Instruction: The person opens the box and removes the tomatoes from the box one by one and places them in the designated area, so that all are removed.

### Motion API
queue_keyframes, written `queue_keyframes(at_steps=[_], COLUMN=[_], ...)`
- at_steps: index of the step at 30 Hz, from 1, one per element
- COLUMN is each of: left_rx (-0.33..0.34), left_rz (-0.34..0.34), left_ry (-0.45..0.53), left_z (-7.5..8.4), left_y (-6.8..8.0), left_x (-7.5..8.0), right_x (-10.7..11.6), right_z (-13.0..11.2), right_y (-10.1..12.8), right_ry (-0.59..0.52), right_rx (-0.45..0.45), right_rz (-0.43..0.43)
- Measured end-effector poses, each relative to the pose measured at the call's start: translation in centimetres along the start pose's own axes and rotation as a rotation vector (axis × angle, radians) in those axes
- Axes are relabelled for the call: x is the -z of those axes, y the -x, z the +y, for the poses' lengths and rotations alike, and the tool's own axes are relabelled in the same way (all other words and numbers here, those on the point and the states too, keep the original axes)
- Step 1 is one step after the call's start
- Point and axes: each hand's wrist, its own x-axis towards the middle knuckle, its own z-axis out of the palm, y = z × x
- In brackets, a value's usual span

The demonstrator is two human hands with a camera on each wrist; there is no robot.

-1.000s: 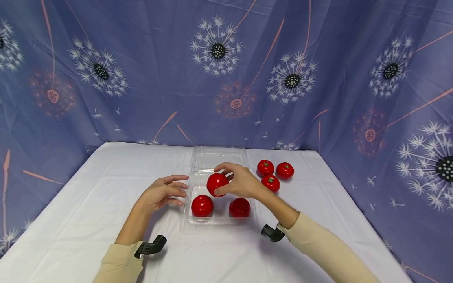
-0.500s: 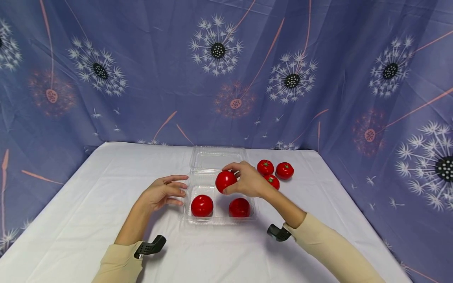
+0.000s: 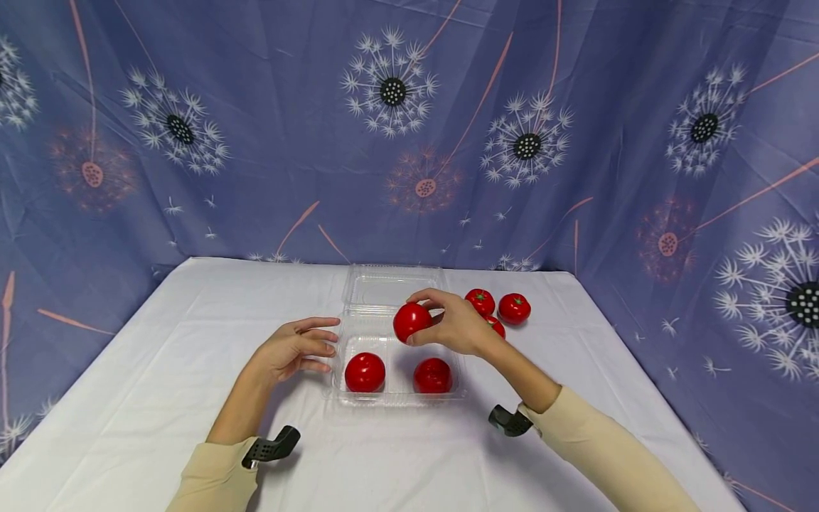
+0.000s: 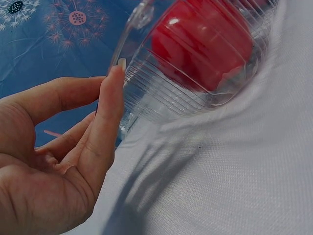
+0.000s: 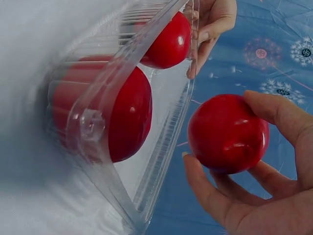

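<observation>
Tomato (image 3: 411, 321) in my right hand (image 3: 456, 327) now sits further toward the far edge of the worktop (image 3: 160, 370) and slightly more to the right than a second ago, when it hung above the left half of the clear tray (image 3: 398, 398). It is now raised over the far right part of the tray, close to the hinge with the open lid (image 3: 393, 281). My right wrist has shifted the same way. My left hand (image 3: 291, 350) has not moved between frames.

Grip: the right fingers (image 5: 288, 115) curl over the top of the tomato and the thumb presses from below; the wrist view shows the tomato (image 5: 227, 133) held clear of the tray rim (image 5: 166, 132), not touching it. Fingers are closed round the fruit, holding it firmly.

Left hand: fingers (image 4: 110, 112) are straight and relaxed, holding nothing, with one fingertip just beside the tray's left wall (image 4: 161, 93); I cannot tell whether it touches.

Tray contents: two tomatoes along the near side, one left (image 3: 365, 372) and one right (image 3: 433, 375), unchanged from the earlier frames.

Loose stock: three more tomatoes lie on the worktop toward the far right corner, two in full view (image 3: 480, 301) (image 3: 515, 308) and one partly hidden behind my right hand (image 3: 494, 325).
</observation>
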Motion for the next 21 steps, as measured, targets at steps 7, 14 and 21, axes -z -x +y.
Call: queue_keyframes(at_steps=[7, 14, 21], left_rx=[0.003, 0.005, 0.008], left_rz=[0.000, -0.001, -0.010], left_ry=[0.004, 0.009, 0.019], left_z=[0.11, 0.19, 0.08], left_y=[-0.04, 0.00, -0.02], left_x=[-0.04, -0.09, -0.03], right_x=[0.26, 0.44, 0.57], right_z=[0.50, 0.64, 0.83], right_y=[0.11, 0.32, 0.30], right_ry=[0.016, 0.012, 0.025], right_rx=[-0.011, -0.021, 0.012], right_rz=[0.002, 0.019, 0.006])
